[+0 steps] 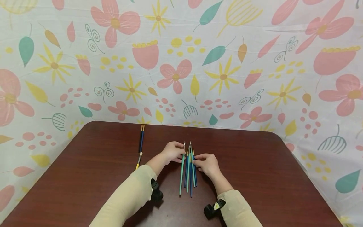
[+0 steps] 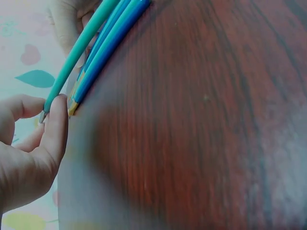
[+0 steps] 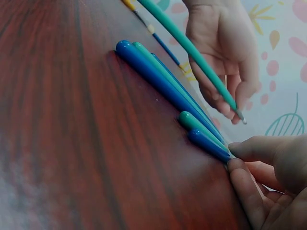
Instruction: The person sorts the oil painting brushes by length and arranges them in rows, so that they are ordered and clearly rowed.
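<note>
Near the middle of the table my left hand point(image 1: 172, 152) pinches a light green paintbrush point(image 1: 181, 180) close to its bristle end. In the left wrist view, the thumb and fingertips point(image 2: 58, 115) meet at the metal collar of this brush. Just right of it, several blue and green paintbrushes point(image 1: 191, 189) lie in a narrow bunch, bristles toward the wall. At the bunch's right side my right hand point(image 1: 209, 164) pinches a blue brush point(image 3: 208, 145) and a green brush point(image 3: 201, 128) near their collars. Its fingers partly hide the bristles in the right wrist view.
To the left, two dark-handled paintbrushes point(image 1: 141, 138) lie side by side near the back edge. A yellow-handled brush point(image 1: 138, 162) lies nearer, partly behind the left sleeve point(image 1: 127, 192). A flower-patterned cloth point(image 1: 181, 63) hangs behind the brown table point(image 1: 255, 176).
</note>
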The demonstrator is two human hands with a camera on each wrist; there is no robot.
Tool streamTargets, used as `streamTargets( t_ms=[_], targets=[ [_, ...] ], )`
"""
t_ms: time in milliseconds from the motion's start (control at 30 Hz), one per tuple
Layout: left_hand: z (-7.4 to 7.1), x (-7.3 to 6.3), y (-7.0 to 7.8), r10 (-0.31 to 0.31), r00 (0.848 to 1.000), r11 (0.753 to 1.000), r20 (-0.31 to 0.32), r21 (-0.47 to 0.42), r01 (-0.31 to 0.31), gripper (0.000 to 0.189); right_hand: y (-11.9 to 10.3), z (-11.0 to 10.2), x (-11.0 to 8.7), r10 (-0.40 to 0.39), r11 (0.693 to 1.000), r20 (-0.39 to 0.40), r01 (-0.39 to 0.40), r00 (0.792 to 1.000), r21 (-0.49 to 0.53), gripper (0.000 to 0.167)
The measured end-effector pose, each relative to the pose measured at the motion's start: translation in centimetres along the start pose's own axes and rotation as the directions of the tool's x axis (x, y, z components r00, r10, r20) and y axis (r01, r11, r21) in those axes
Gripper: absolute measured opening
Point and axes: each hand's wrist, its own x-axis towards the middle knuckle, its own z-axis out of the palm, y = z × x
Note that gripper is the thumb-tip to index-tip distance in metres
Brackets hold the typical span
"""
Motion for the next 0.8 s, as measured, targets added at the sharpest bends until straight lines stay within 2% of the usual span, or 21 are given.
streamTargets(
  t_ms=[133, 233, 433, 800],
  targets=[
    [-0.7, -0.5, 0.0, 0.001, 1.000, 1.000, 0.012, -0.028, -0.001, 0.043, 0.1, 0.0, -0.1, -0.002, 1.000, -0.003, 0.002, 1.000, -0.005, 0.025],
    [-1.3, -1.1, 0.1, 0.007, 1.000, 0.999, -0.001, -0.039, -0.007, 0.041, 0.2, 0.0, -0.2, -0.002, 1.000, -0.002, 0.002, 1.000, -0.004, 0.025],
    [-2.7, -1.9, 0.1, 0.017, 0.999, 0.999, -0.047, -0.048, -0.020, 0.034, 0.1, 0.0, -0.2, -0.009, 1.000, 0.002, 0.009, 1.000, 0.002, 0.025],
    [-5.6, -3.1, -0.1, 0.045, 0.990, 0.997, -0.136, -0.059, -0.053, 0.037, 0.1, 0.0, -0.2, -0.019, 1.000, -0.004, 0.019, 1.000, -0.006, 0.024]
  ],
)
